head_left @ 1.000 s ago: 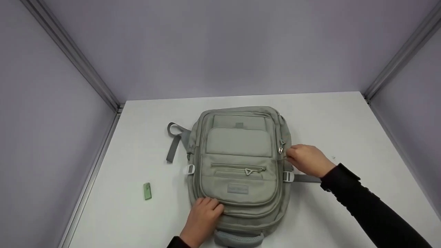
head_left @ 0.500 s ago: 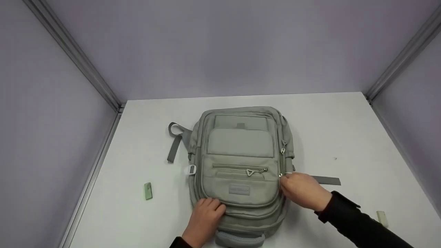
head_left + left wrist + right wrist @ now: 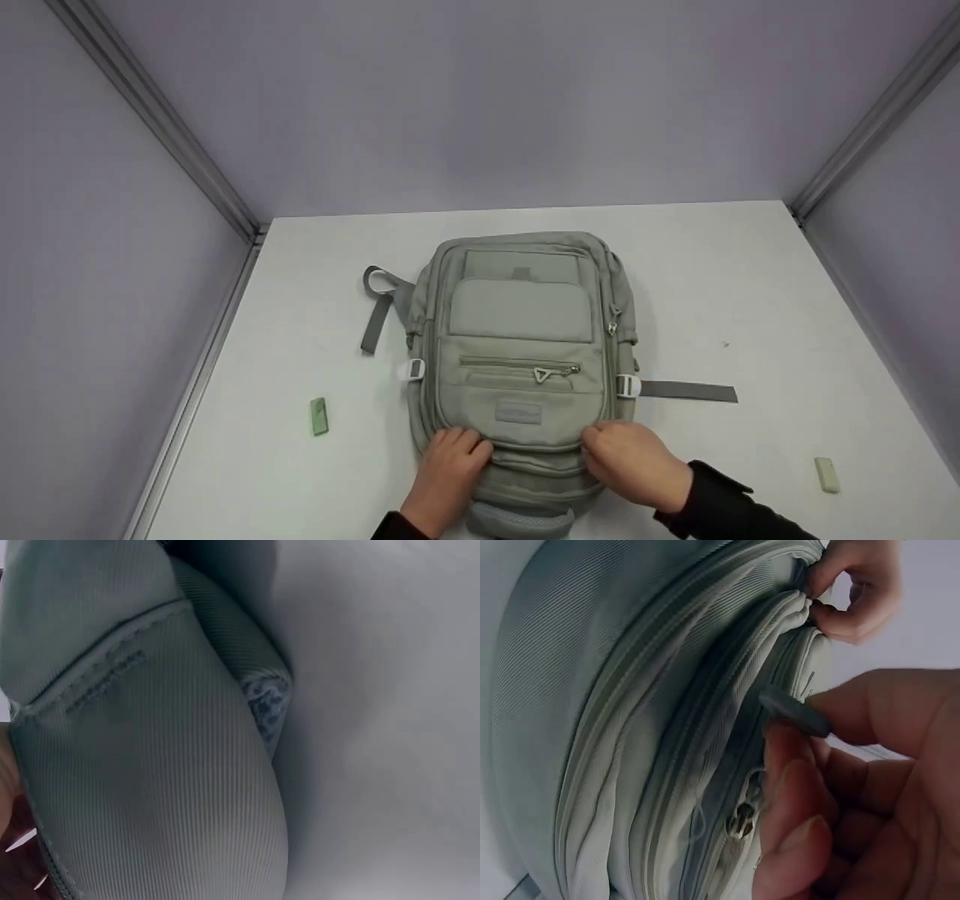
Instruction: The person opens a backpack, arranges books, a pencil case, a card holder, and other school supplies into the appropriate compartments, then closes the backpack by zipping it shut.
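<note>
A grey-green backpack [image 3: 519,315] lies flat on the white table, its handle [image 3: 519,521] toward me. My left hand [image 3: 448,469] grips the fabric edge at the lower left of the front pocket. The right wrist view shows that hand [image 3: 862,596] pinching beside the zipper seam. At the pocket's lower right, my right hand [image 3: 630,461] pinches a dark zipper pull [image 3: 795,712] between thumb and curled index finger. Close by hangs the metal zipper slider [image 3: 741,821]. The left wrist view holds mostly ribbed bag fabric [image 3: 157,772], with the left fingers partly cut off at its edge.
A green rectangular block [image 3: 319,416] lies on the table to the left, and a paler block [image 3: 826,475] to the right. Straps [image 3: 690,391] stretch out from both sides of the bag. Pale walls [image 3: 495,105] enclose the table at the back and sides.
My right hand has travelled down the bag's right side and round to the lower right corner with the zipper pull. The left hand stays at the lower left edge.
</note>
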Demonstrator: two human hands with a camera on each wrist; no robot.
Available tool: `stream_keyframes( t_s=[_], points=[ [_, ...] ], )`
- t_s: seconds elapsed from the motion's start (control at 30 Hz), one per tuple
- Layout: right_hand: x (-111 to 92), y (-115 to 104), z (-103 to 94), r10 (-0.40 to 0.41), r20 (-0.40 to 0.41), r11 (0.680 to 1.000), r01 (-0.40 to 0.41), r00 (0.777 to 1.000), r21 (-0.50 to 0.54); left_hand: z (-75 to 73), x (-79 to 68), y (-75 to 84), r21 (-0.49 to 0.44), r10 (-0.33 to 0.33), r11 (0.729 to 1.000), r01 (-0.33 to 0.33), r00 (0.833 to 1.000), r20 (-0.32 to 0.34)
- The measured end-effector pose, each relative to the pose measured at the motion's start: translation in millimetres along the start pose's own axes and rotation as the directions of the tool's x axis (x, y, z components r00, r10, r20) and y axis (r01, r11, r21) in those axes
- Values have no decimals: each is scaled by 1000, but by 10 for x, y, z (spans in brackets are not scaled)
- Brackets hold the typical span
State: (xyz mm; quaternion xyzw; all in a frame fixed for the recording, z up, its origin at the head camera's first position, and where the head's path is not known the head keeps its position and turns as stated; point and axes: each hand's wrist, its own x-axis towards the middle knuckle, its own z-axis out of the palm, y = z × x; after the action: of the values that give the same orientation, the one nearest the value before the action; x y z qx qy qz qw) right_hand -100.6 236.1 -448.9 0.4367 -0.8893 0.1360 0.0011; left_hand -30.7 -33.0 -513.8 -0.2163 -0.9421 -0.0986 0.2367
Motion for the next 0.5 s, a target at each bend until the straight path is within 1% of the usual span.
stream_keyframes(
  t_s=[0.07, 0.17, 0.27, 0.37, 0.5],
  points=[
    [12, -44, 29, 18, -9, 999, -18, 1000, 33, 20, 6, 0, -2, -2, 1000, 2, 1000, 8],
    [35, -144, 86, 25, -24, 996, -23, 999, 90, 51, 15, 3, -22, -14, 1000, 14, 1000, 15],
    [95, -339, 169, 40, -27, 985, -35, 999, 171, 69, 11, -17, -48, -13, 999, 14, 1000, 13],
    [187, -543, 245, 94, -30, 970, -85, 995, 227, 89, 8, -40, -63, 5, 998, -4, 1000, 10],
    [302, -735, 334, 177, -39, 950, -160, 983, 268, 118, 15, -62, -78, 18, 997, -18, 1000, -3]
  ],
)
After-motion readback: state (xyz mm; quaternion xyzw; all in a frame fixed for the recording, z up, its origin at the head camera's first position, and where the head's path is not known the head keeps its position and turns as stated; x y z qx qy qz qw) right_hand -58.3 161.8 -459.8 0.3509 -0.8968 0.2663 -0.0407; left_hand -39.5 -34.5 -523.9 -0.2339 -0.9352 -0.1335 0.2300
